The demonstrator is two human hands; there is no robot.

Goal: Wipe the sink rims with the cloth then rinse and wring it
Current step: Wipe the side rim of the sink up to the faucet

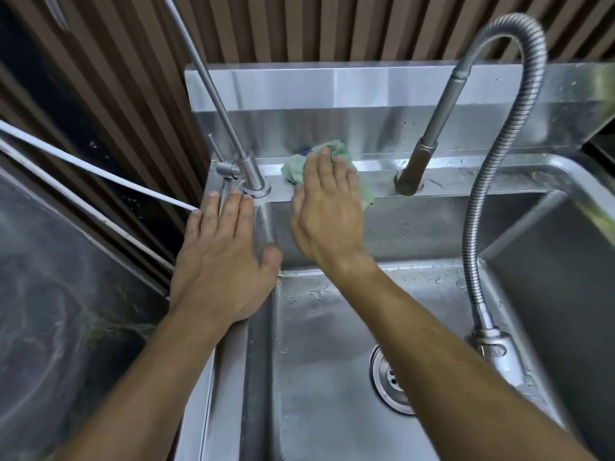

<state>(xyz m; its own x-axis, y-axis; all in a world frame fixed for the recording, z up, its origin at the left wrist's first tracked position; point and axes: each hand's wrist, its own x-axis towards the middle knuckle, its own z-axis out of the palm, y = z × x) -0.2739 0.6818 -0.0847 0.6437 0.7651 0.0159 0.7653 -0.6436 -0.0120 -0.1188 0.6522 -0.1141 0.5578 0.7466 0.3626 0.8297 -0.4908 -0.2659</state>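
Note:
A crumpled green cloth lies on the back rim of the steel sink, between the two taps. My right hand presses flat on it with straight fingers, covering most of it. My left hand rests palm down with spread fingers on the sink's left rim, at the back left corner, its fingertips close to the base of the thin tap. Water drops dot the basin and the rims.
A flexible coiled-hose tap stands on the back rim right of the cloth; its hose loops down to a fitting on the divider. A drain sits in the basin floor. Two white tubes cross at left. A second basin lies right.

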